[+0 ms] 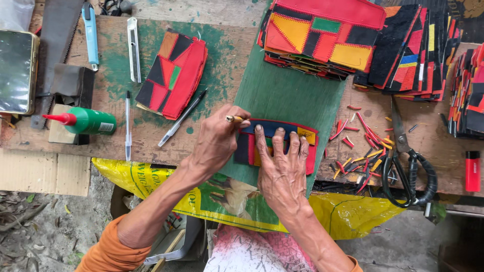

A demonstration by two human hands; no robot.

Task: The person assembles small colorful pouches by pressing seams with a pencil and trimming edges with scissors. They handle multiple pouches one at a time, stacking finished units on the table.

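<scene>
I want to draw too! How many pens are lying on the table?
2. One clear pen lies upright beside the green glue bottle. One black pen lies slanted below the small patchwork stack. Others may be hidden under the piles.

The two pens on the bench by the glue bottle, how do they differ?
The clear pen lies straight up and down beside the green glue bottle; the black pen lies slanted, its upper end by the folded patchwork pouch. One barrel is see-through, the other dark. Both lie untouched on the wooden bench.
</scene>
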